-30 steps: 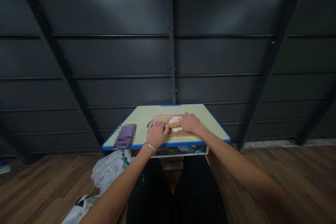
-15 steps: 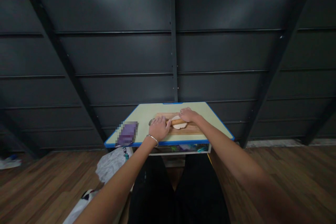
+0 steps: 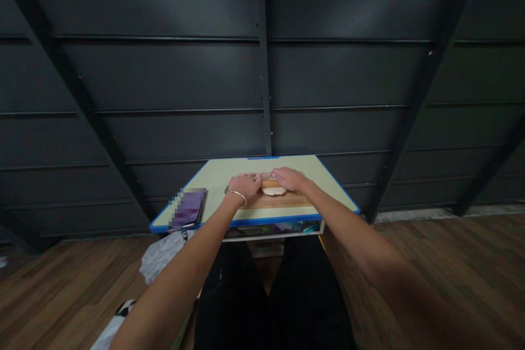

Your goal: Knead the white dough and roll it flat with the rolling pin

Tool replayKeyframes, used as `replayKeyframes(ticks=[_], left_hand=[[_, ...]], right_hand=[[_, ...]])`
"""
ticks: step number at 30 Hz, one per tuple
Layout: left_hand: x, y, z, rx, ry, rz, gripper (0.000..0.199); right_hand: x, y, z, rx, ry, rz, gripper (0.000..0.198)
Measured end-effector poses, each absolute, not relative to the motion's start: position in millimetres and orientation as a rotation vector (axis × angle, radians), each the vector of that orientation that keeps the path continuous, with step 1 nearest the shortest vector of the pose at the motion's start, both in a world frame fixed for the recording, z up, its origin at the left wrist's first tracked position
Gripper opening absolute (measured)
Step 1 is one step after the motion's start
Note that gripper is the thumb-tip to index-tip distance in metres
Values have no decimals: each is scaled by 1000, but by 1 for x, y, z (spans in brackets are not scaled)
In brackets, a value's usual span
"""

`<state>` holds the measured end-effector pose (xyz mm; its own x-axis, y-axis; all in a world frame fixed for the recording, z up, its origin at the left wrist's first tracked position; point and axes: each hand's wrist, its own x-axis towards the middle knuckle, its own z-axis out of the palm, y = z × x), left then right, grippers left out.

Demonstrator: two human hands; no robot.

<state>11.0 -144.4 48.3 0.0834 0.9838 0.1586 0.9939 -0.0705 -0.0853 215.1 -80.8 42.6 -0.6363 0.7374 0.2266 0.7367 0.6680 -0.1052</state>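
Note:
A wooden rolling pin (image 3: 269, 183) lies across a flattened piece of pale dough (image 3: 274, 191). Beneath them is a wooden board (image 3: 283, 200) on the small table. My left hand (image 3: 246, 182), with a silver bangle at its wrist, is closed over the pin's left end. On the other end rests my right hand (image 3: 288, 178), its fingers curled over the pin. Both hands cover most of the pin, so only its middle shows. Part of a dark ring-shaped object peeks out left of my left hand; what it is I cannot tell.
The pale table top (image 3: 217, 172) has a blue edge and an open shelf with colourful items (image 3: 287, 228) below. A purple pouch-like object (image 3: 188, 209), partly pixelated, lies at its left. White crumpled cloth (image 3: 164, 251) hangs beside it. A dark panelled wall (image 3: 205, 136) stands behind.
The rolling pin has gone from slanted to nearly level across the dough, my left hand moving slightly forward. My hands are closer together. The whole view has shifted a little.

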Motion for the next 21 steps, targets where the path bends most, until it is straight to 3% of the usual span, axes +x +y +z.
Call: replayKeyframes(ticks=[9, 21], left_hand=[[18, -123, 56, -2121, -2150, -24, 74], [23, -81, 63, -2101, -2234, -39, 65]], right_hand=[[213, -83, 45, -1419, -2565, -35, 53], [214, -63, 47, -1280, -2662, 17, 61]])
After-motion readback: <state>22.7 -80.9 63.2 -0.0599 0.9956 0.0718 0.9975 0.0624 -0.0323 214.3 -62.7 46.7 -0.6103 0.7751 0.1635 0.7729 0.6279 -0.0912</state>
